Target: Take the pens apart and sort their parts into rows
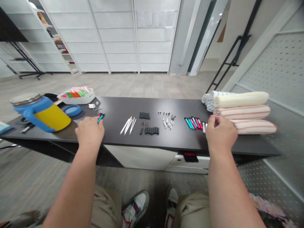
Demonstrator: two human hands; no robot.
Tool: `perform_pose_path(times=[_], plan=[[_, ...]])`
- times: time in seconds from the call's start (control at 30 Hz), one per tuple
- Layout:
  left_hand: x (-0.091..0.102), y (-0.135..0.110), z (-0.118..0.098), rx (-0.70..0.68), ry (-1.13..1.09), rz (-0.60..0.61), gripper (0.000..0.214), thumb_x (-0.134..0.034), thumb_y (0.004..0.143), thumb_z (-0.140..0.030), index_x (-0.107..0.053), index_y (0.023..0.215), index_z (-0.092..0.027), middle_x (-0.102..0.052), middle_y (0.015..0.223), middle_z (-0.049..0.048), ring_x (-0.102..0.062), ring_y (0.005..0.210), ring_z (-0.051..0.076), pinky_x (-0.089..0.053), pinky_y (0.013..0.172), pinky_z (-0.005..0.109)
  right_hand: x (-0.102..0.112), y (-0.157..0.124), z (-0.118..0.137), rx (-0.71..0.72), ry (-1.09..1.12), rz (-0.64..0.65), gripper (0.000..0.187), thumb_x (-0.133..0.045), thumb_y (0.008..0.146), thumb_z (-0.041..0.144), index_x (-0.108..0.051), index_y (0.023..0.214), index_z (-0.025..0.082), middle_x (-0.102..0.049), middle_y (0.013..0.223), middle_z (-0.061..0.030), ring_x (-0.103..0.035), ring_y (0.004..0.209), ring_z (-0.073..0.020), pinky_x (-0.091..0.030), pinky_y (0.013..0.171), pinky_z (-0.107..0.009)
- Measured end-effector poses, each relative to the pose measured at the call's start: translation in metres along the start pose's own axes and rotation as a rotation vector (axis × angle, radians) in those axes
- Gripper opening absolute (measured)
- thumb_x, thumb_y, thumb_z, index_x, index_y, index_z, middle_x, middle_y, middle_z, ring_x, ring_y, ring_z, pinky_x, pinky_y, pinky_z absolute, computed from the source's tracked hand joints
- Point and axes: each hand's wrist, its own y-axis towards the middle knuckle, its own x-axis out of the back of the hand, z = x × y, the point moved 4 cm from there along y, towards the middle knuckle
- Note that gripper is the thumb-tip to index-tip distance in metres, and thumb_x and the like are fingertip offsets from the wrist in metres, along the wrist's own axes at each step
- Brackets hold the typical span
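Note:
My left hand point(90, 131) rests on the dark tabletop at the left, fingers curled round short pen barrels point(101, 117) in teal and red. My right hand point(221, 133) is closed at the right, its fingertips hidden; beside it lie white pieces point(203, 127) and a row of teal and red pen barrels point(193, 123). Between the hands lie white ink refills point(128, 125), black rubber grips point(152, 130), more black pieces point(144, 115), small springs point(144, 123), and small clear and metal parts point(168, 123).
A blue and yellow mug point(51, 115) lies tilted at the left by a blue lid point(72, 110). Behind it stands a white tray point(80, 99) with colourful wrapped items. Rolled towels point(244, 110) are stacked at the right end. The table's front edge point(152, 146) faces my knees.

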Motion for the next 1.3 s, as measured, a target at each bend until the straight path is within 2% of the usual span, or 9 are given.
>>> perform_pose_path(times=[0.13,0.33,0.57,0.7,0.87,0.97,1.1,1.2,1.3], plan=[[-0.020,0.008,0.036,0.021,0.033,0.082,0.041,-0.050,0.098,-0.040,-0.073,0.126,-0.021,-0.061,0.126,0.0270,-0.055,0.117,0.050,-0.047,0.086,0.061,0.011,-0.013,0.036,0.110,0.165,-0.108,0.038,-0.042,0.104,0.034,-0.069,0.121,0.013,-0.071,0.102,-0.0153,-0.064,0.096,-0.0298,-0.045,0.091,-0.041],[-0.026,0.009,0.040,-0.007,-0.002,0.084,0.038,-0.052,0.097,-0.040,-0.077,0.118,-0.021,-0.061,0.123,0.0258,-0.054,0.117,0.049,-0.048,0.086,0.060,0.009,-0.044,0.082,0.190,0.366,-0.066,0.033,-0.043,0.106,0.036,-0.066,0.118,0.017,-0.069,0.105,-0.0117,-0.064,0.082,-0.0220,-0.051,0.085,-0.037],[-0.028,0.009,0.042,-0.006,0.030,0.085,0.033,-0.054,0.096,-0.041,-0.076,0.101,-0.018,-0.064,0.121,0.0240,-0.055,0.113,0.046,-0.050,0.086,0.057,0.000,-0.088,0.139,0.721,0.544,0.132,0.016,-0.055,0.102,0.024,-0.067,0.112,0.021,-0.075,0.102,-0.0078,-0.067,0.080,-0.0177,-0.052,0.081,-0.031],[-0.024,0.008,0.037,-0.007,-0.013,0.056,0.032,-0.050,0.099,-0.040,-0.074,0.101,-0.019,-0.065,0.121,0.0239,-0.056,0.115,0.046,-0.049,0.089,0.057,0.001,-0.108,0.156,0.849,0.578,0.181,0.016,-0.057,0.102,0.021,-0.067,0.114,0.022,-0.077,0.098,-0.0055,-0.070,0.079,-0.0167,-0.050,0.074,-0.029],[-0.008,-0.002,0.005,-0.092,-0.488,-0.028,0.032,-0.050,0.103,-0.043,-0.068,0.118,-0.022,-0.073,0.111,0.0122,-0.066,0.106,0.031,-0.050,0.095,0.043,-0.005,-0.122,0.168,0.891,0.586,0.336,0.020,-0.054,0.105,0.029,-0.065,0.120,0.021,-0.076,0.100,-0.0071,-0.071,0.083,-0.0181,-0.050,0.072,-0.028],[-0.003,-0.015,-0.026,-0.199,-0.926,0.115,0.031,-0.063,0.097,-0.047,-0.072,0.114,-0.023,-0.077,0.098,0.0061,-0.071,0.091,0.024,-0.054,0.084,0.033,-0.009,-0.121,0.166,0.775,0.649,0.397,0.033,-0.055,0.105,0.035,-0.054,0.135,0.021,-0.074,0.099,-0.0047,-0.065,0.067,-0.0143,-0.049,0.065,-0.027],[-0.004,-0.035,-0.059,-0.302,-1.121,0.309,0.024,-0.079,0.087,-0.044,-0.081,0.097,-0.021,-0.078,0.092,0.0058,-0.069,0.079,0.020,-0.053,0.072,0.029,-0.010,-0.114,0.156,0.549,0.827,0.421,0.053,-0.057,0.103,0.040,-0.037,0.148,0.022,-0.068,0.092,0.0010,-0.055,0.053,-0.0108,-0.045,0.054,-0.024],[-0.013,-0.041,-0.066,-0.197,-1.295,0.407,0.026,-0.087,0.079,-0.041,-0.082,0.092,-0.020,-0.076,0.084,0.0051,-0.066,0.070,0.017,-0.050,0.062,0.026,-0.008,-0.113,0.153,0.556,0.834,0.432,0.040,-0.056,0.104,0.038,-0.046,0.140,0.022,-0.068,0.089,0.0016,-0.057,0.055,-0.0109,-0.045,0.057,-0.023],[-0.025,-0.042,-0.066,-0.076,-1.515,0.437,0.027,-0.093,0.071,-0.038,-0.081,0.087,-0.019,-0.075,0.082,0.0050,-0.065,0.070,0.015,-0.050,0.062,0.025,0.003,-0.119,0.156,0.682,0.802,0.364,0.019,-0.052,0.106,0.037,-0.060,0.111,0.021,-0.067,0.076,0.0018,-0.057,0.055,-0.0116,-0.042,0.058,-0.025]])
